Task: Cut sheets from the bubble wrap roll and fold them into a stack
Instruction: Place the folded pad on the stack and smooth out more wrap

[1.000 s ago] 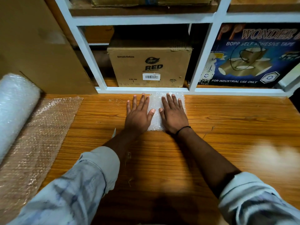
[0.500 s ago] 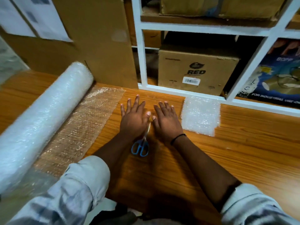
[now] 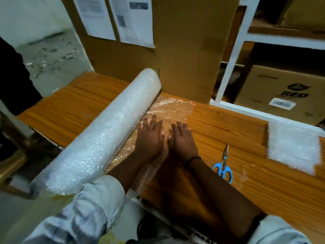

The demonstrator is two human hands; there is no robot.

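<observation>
- The unrolled sheet (image 3: 168, 111) is being pressed flat on the table (image 3: 228, 124), just beside the bubble wrap roll (image 3: 105, 138).
- It is being held down by the left hand (image 3: 151, 138) and right hand (image 3: 182, 140), fingers spread, nothing gripped.
- The scissors (image 3: 223, 164) and folded stack (image 3: 293, 147) are being left rightward.

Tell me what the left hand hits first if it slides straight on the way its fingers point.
Probably the bubble wrap roll: the left hand lies flat on the unrolled sheet, fingers angled up toward the roll's far end. Depth is unclear; it might pass beside it.
</observation>
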